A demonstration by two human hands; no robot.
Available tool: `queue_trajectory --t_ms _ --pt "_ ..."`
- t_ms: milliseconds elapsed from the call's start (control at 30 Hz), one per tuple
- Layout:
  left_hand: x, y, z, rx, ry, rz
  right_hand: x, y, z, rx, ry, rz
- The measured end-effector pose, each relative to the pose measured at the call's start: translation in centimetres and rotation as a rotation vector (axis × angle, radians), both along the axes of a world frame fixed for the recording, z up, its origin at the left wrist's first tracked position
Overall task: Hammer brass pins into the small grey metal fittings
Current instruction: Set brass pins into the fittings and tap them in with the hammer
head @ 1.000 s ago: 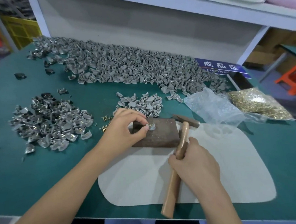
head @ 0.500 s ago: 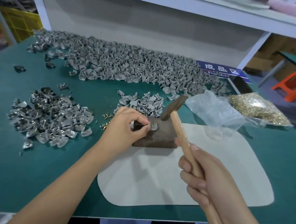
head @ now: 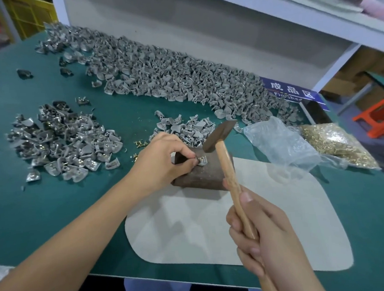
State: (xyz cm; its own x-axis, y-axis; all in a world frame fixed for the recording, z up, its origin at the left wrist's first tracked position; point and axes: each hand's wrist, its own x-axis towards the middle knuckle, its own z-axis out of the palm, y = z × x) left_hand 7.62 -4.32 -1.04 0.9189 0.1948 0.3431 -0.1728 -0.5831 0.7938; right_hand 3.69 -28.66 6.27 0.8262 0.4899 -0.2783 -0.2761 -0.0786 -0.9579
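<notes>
R hand (head: 264,238) grips hammer (head: 227,163), handle near-upright, head prob. above fitting (head: 201,160).

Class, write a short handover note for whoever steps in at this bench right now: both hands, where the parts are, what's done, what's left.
Left hand pinches a grey fitting on the dark block.
Right hand grips the hammer, its head raised over the fitting.
Pinned fittings seem piled at left; unpinned ones in the long heap and small pile.
Brass pins: loose and bagged.
Left: strike this pin, then continue through the heap.
</notes>
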Motion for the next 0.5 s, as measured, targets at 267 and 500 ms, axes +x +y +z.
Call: queue_trajectory --t_ms 267,500 --pt "-0.15 0.05 0.15 -0.028 0.022 0.007 -0.19 0.05 -0.02 -0.002 0.017 -0.040" --pt "-0.20 0.06 0.32 -0.044 0.045 0.013 -0.13 -0.30 0.32 -0.008 -0.019 -0.060"
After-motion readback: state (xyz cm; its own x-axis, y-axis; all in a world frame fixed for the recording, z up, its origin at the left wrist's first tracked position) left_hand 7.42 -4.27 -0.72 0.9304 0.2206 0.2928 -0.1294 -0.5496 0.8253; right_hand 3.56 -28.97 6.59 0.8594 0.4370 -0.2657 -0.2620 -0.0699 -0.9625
